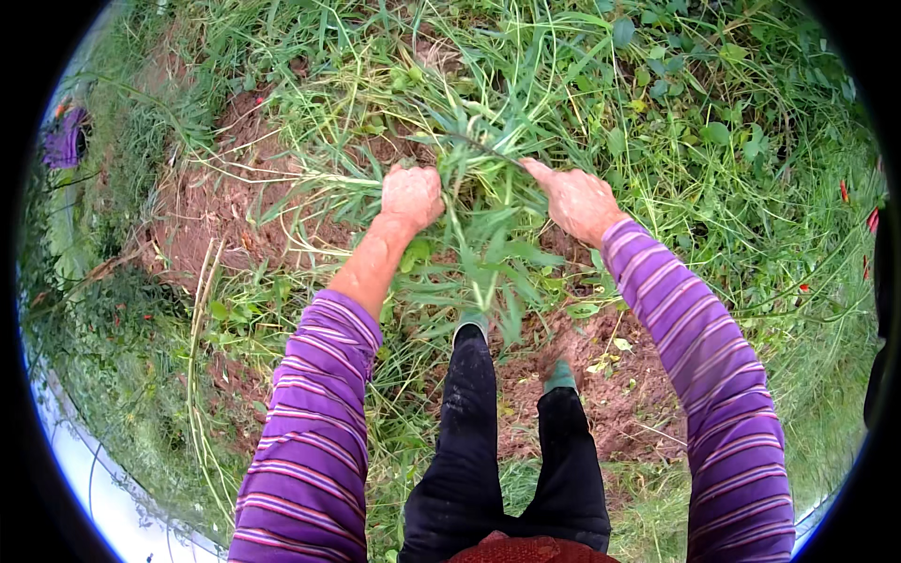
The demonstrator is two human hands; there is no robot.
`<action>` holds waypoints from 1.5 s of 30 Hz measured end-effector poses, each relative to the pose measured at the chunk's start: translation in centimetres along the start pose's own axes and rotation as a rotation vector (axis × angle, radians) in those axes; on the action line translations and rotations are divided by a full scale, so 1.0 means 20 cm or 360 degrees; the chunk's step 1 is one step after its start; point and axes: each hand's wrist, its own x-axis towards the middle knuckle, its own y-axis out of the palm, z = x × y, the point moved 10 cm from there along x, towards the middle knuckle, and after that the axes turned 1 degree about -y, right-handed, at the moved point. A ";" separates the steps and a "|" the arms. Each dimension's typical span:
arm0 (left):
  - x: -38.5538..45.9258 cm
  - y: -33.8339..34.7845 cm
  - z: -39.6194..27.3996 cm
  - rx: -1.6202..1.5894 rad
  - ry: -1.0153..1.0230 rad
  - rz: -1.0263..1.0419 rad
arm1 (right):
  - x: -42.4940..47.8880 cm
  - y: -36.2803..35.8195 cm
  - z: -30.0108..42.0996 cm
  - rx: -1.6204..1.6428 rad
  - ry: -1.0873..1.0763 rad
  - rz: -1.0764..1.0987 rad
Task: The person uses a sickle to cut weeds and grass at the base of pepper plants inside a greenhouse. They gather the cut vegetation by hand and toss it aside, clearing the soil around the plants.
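Observation:
My left hand [412, 197] is closed around a bunch of long-leaved green weeds [345, 181], whose pale stems stick out to the left of the fist. To the right, my right hand [581, 204] grips a thin dark tool, apparently a sickle. Its narrow blade [489, 151] slants up and left into the grass, and its handle is hidden in the fist. The index finger lies along the tool. Between and below the hands, a leafy weed [496, 246] looks blurred, just above my foot.
Reddish bare soil [197, 211] shows at left, and more soil [612, 380] lies by my right foot. Dense grass [704, 141] covers the upper right. Long cut-looking stems [199, 302] stand at left. A purple cloth-like thing [65, 138] is at the far left edge.

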 end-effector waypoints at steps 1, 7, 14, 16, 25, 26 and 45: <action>-0.05 0.00 -0.14 -0.0076 0.0128 0.0072 | -0.13 0.01 -0.09 -0.0041 0.0042 0.0036; -0.40 -0.15 -1.23 -0.0232 0.0764 0.0104 | -1.14 -0.10 -0.64 -0.0294 0.0224 0.0186; -0.71 -0.57 -1.87 -0.0636 0.0787 -0.0085 | -2.14 -0.49 -0.83 -0.0354 0.0445 -0.0046; -0.77 -0.79 -1.96 -0.0648 0.0877 -0.0165 | -2.35 -0.58 -0.84 -0.0263 0.0381 -0.0117; -1.05 -1.05 -0.35 -0.0866 -0.0600 -0.0092 | -2.58 -0.75 -0.76 0.2152 0.0691 -0.0903; -1.21 -1.02 -0.25 -0.0844 -0.0661 -0.0141 | -2.60 -0.68 -0.81 0.2218 0.0719 -0.0893; -4.25 -0.79 1.14 0.0270 -0.2215 0.0198 | -2.27 0.05 -0.76 0.1599 0.0605 -0.0532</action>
